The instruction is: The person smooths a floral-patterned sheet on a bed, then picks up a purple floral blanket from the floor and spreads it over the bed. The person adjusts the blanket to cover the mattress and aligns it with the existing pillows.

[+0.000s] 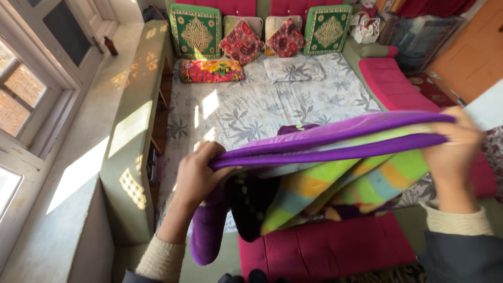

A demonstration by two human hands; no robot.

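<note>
I see both hands raised across the middle of the frame, each clamped on one end of a folded blanket (335,157). The left hand (196,175), at centre left, has its fingers curled over the purple-bound edge and is closed on it. The right hand (453,144), at the right edge of the frame, pinches the opposite end of the same edge, fingers wrapped over the top and closed on the fabric.

The blanket spans the centre of the frame between the two hands. Its top edge is purple; below it hang folds in green, yellow, orange and pale blue stripes, with a dark purple part drooping at lower centre left. It is held in the air above the bed (251,107), not lying flat on it.

The bed fills the upper centre of the frame and carries a grey sheet with a leaf print. At its far end, along the top of the frame, I see two green patterned cushions (196,31), two red patterned cushions (242,42), a bright floral pillow (209,71) and a grey pillow (293,68). A pink padded bench (325,249) sits at lower centre, below the blanket. A window (23,99) occupies the upper left, and a small dark bottle (110,46) stands on the ledge beside it.
</note>
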